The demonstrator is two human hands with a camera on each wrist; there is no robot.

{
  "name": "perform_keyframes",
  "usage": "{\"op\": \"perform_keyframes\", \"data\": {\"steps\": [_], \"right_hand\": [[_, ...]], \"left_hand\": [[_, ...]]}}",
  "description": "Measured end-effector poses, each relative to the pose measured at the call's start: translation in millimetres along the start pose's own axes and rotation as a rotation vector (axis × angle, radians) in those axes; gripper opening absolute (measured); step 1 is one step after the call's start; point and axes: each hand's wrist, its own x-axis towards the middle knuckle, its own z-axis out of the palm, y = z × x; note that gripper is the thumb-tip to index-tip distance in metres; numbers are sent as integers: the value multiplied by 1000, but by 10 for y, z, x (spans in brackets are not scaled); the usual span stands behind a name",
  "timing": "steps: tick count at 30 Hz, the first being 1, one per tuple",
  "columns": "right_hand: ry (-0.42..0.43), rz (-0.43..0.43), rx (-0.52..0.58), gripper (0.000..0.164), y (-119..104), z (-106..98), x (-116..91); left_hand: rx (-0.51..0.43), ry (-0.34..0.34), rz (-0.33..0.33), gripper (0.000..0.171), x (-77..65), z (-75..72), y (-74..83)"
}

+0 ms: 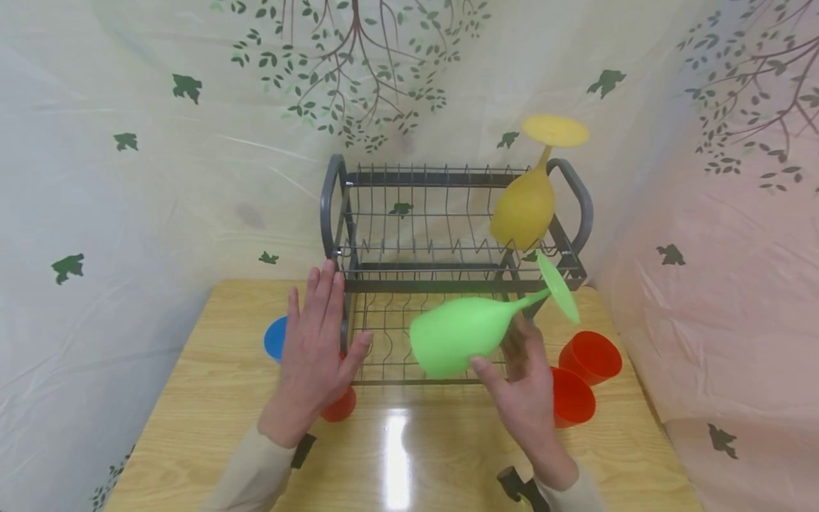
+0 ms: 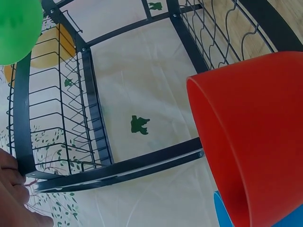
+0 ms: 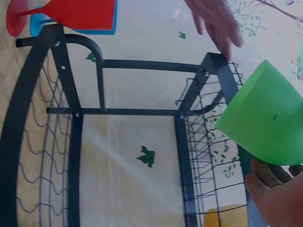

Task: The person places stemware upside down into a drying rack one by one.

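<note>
1 light-green plastic goblet slanted before the dark metal rack, foot rightward, gripped by the nearer right hand; the left hand, straight-fingered, flanked the rack's left.

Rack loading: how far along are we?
Looks early. Done: yellow goblet tilted base-up on the rack, upper tier. In hand: green goblet, held by the right hand. Likely remaining: blue goblet, red goblet, two red cups, all off the rack.

We've got head view from high near side, facing down at rack, left and right wrist views closer, facing far, all sharing it.
</note>
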Motion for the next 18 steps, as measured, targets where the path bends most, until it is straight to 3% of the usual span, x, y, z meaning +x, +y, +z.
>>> {"op": "perform_keyframes", "data": {"steps": [8,18], "right_hand": [[11,-26,5,82,-83,-14,68],[40,-59,16,74,-203,-16,121]], "left_hand": [[3,-4,1,80,3,-7,-3],[9,-20,-4,81,9,-16,-11]]}}
